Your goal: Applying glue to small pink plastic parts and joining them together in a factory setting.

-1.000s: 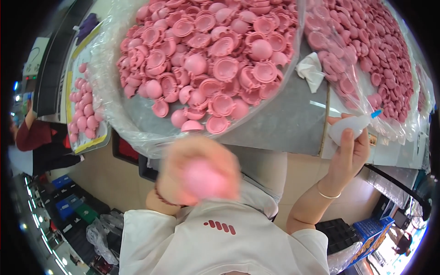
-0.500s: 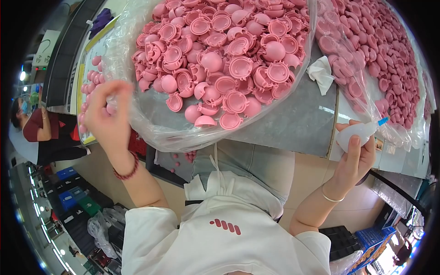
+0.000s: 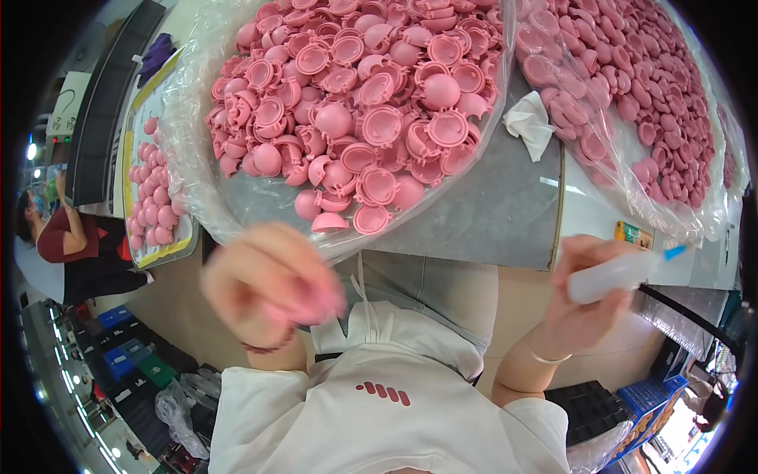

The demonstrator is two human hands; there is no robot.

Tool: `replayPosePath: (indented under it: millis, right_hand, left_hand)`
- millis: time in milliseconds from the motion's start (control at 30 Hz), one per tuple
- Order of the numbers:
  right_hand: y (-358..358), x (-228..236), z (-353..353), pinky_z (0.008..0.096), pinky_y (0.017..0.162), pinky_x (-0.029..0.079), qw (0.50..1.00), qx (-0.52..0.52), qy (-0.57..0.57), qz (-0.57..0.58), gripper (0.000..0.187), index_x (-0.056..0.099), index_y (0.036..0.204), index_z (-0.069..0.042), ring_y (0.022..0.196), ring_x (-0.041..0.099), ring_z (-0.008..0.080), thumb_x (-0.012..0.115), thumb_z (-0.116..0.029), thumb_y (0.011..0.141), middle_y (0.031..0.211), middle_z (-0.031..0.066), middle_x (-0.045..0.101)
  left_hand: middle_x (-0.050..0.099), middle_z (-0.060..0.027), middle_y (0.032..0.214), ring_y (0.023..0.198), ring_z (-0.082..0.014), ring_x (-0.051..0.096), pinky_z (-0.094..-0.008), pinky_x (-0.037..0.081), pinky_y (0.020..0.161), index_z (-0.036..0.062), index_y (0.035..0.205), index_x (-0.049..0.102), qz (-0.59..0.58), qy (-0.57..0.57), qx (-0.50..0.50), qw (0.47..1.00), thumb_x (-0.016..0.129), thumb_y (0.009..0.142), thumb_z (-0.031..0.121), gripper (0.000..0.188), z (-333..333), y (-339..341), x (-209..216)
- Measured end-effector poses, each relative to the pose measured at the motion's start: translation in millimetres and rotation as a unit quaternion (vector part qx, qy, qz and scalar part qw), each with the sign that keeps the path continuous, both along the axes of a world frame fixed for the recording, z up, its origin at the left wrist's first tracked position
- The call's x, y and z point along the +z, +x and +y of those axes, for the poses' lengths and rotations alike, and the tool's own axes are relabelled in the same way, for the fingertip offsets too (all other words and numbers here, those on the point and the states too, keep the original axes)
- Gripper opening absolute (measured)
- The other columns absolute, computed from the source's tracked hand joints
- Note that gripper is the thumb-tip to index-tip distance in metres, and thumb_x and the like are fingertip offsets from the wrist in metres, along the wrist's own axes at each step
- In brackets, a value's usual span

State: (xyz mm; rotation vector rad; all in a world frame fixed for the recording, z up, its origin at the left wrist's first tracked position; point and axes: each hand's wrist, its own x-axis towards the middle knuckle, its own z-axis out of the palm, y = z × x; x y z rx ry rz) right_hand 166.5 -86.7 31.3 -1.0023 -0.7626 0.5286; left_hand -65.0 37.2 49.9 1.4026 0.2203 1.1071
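Since half a second ago, left hand (image 3: pixel 268 280) has dropped from beside the bag down in front of the chest; blurred, fingers curled around a pink shell piece (image 3: pixel 312 304).

Right hand (image 3: pixel 580 296) wrapped round a small squeeze bottle (image 3: pixel 612 272), blue tip pointing right, off the table edge.

Progress, as a judgement: early. Large clear bag (image 3: pixel 197 182) on the grey table (image 3: pixel 489 213) heaped with pink half-shells (image 3: pixel 363 103); second heap (image 3: pixel 632 87) to the right. Small tray (image 3: pixel 154 201) of pieces at left.

Piece looks rounded, matte pink plastic; detail lost in blur.
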Motion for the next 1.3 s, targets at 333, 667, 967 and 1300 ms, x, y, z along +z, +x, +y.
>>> replayPosePath:
  millis: [333, 667, 967, 1300]
  right_hand:
    - [-47.0, 2.6, 3.6, 0.0274, 0.052, 0.046, 0.992, 0.053, -0.06, 0.095, 0.041, 0.038, 0.095, -0.001, 0.068, 0.058, 0.0221, 0.051, -0.038, 0.082, 0.09, 0.0205, 0.055]
    - [-28.5, 3.5, -4.7, 0.0263, 0.051, 0.043, 0.995, 0.061, -0.072, 0.02, 0.047, 0.038, 0.099, -0.001, 0.067, 0.056, 0.0193, 0.059, -0.037, 0.077, 0.075, 0.0133, 0.055]
    - [-1.0, 10.6, 2.0, 0.0239, 0.044, 0.02, 0.967, 0.046, 0.122, -0.217, 0.062, 0.05, 0.104, 0.006, 0.058, 0.029, 0.0126, 0.055, -0.048, 0.075, 0.069, 0.0037, 0.038]
    - [-16.1, 15.2, -1.4, 0.0229, 0.034, 0.027, 0.928, -0.052, 0.044, -0.366, 0.059, 0.059, 0.082, 0.004, 0.045, 0.043, 0.0115, 0.053, -0.055, 0.073, 0.062, 0.0031, 0.052]
  left_hand:
    - [0.05, -0.0162, 0.096, 0.088, -0.0182, 0.053, -0.0286, 0.043, 0.078, 0.0024, 0.089, 0.044, 0.041, -0.147, -0.103, 0.983, 0.06, 0.074, 0.001, 0.021, -40.2, 77.8, -26.4]
    - [0.045, -0.022, 0.115, 0.094, -0.0176, 0.053, -0.0282, 0.046, 0.079, -0.0008, 0.105, 0.043, -0.032, -0.296, -0.206, 0.932, 0.057, 0.074, -0.006, 0.035, -37.3, 74.2, -37.8]
    - [0.042, -0.0213, 0.119, 0.099, -0.0182, 0.052, -0.0335, 0.047, 0.083, -0.0013, 0.113, 0.04, -0.116, -0.347, -0.3, 0.881, 0.054, 0.078, -0.002, 0.037, -34.3, 70.7, -43.6]
    - [0.042, -0.0272, 0.116, 0.095, -0.0261, 0.055, -0.0377, 0.049, 0.08, -0.0035, 0.111, 0.039, -0.016, -0.302, -0.203, 0.931, 0.061, 0.074, 0.001, 0.043, -39.4, 72.0, -38.8]
